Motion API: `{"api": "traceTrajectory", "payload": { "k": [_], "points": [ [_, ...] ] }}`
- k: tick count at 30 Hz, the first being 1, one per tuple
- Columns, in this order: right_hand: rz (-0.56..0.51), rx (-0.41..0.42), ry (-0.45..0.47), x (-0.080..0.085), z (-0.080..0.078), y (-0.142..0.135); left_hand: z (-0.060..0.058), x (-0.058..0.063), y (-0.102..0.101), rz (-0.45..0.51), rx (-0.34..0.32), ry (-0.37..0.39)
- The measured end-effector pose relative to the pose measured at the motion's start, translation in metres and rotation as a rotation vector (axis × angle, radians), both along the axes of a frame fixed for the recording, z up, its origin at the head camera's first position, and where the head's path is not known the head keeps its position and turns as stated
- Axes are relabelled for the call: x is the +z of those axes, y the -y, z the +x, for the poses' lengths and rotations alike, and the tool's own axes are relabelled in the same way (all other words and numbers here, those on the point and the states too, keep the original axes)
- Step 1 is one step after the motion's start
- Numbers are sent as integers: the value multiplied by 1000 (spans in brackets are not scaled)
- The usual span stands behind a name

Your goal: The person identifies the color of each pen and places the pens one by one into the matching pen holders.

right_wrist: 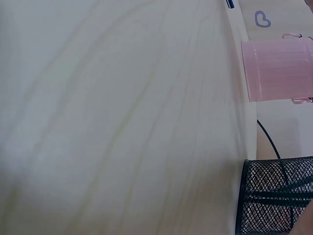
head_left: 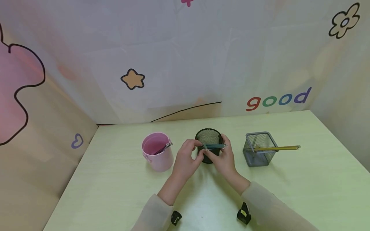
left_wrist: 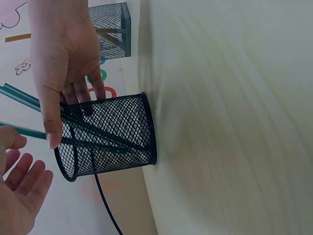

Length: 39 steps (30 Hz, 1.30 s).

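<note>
A round black mesh pencil cup [head_left: 208, 135] stands upright on the table between the hands. Green pencils [head_left: 215, 146] lean in it, their upper ends over the rim on the right. My left hand [head_left: 186, 160] is at the cup's left, thumb and forefinger pinching the upper part of one green pencil [left_wrist: 32, 132]; its lower end shows inside the mesh. My right hand [head_left: 225, 162] grips the cup from the right, its thumb [left_wrist: 53, 122] across the rim and its other fingers behind the wall. In the right wrist view the hand is mostly out of frame, only a sliver showing.
Left of the cup stands a pink bucket [head_left: 162, 162] with dark sticks inside. To the right, a square grey mesh holder [head_left: 258, 158] has yellow pencils [head_left: 278, 148] sticking out rightward. A decorated cloth backdrop [head_left: 185, 64] rises behind the pale table [head_left: 101, 186].
</note>
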State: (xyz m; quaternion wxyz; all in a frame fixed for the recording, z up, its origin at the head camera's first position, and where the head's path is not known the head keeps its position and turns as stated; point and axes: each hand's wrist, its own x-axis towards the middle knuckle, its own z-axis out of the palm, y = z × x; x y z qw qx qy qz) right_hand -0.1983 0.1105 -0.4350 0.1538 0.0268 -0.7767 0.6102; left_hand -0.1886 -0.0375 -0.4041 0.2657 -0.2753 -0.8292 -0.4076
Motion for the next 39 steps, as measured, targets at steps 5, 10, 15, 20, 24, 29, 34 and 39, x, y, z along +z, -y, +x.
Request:
{"api": "traceTrajectory", "payload": {
  "k": [5, 10, 15, 20, 24, 29, 34, 39],
  "points": [
    [14, 7, -38, 0, 0, 0, 0, -2, -1, -10, 3, -19],
    [43, 8, -109, -1, 1, 0, 1, -3, -1, -13, 7, -9],
    [34, 9, -112, -2, 1, 0, 4, -3, 1, -13, 22, 3],
    [32, 2, -121, -2, 1, -1, 6, -2, 2, -10, 39, -5],
    [31, -12, -117, -1, 2, 0, 8, -1, 4, -9, 30, -7],
    [62, -60, -90, 1, 6, 0, 11, 1, 5, -18, 27, -16],
    [102, -107, -16, 2, 13, 1, 15, 7, 12, -29, 35, -12],
    [95, -140, 57, 4, 21, 5, 19, 11, 21, -26, 27, -29]
  ]
}}
